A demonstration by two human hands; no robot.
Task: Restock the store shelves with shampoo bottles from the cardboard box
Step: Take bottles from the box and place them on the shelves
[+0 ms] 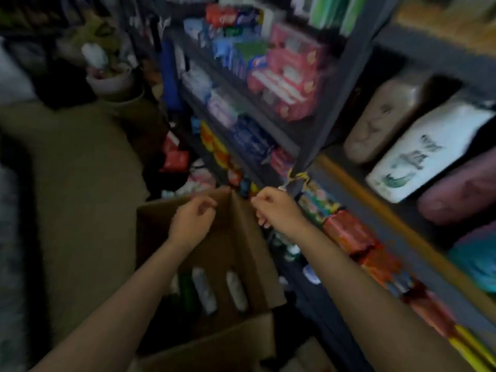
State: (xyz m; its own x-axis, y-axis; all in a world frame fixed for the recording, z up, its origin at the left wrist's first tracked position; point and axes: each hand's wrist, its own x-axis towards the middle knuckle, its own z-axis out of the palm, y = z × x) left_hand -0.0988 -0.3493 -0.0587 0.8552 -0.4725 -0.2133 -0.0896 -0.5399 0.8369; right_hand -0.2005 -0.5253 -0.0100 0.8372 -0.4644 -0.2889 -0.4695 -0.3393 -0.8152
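Cardboard box [214, 264] is sitting open below us, shampoo bottles [204, 289] lying inside. We are holding left hand [192, 224] and right hand [276, 213] loosely curled, empty. Risk: blur is hiding shelves [335, 84]; reaching blind, we are likely knocking stock

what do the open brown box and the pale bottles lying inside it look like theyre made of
The open brown box looks like matte corrugated cardboard: flat tan panels, folded flaps. The pale bottles inside seem to be smooth plastic with a faint sheen, though blur leaves that uncertain.
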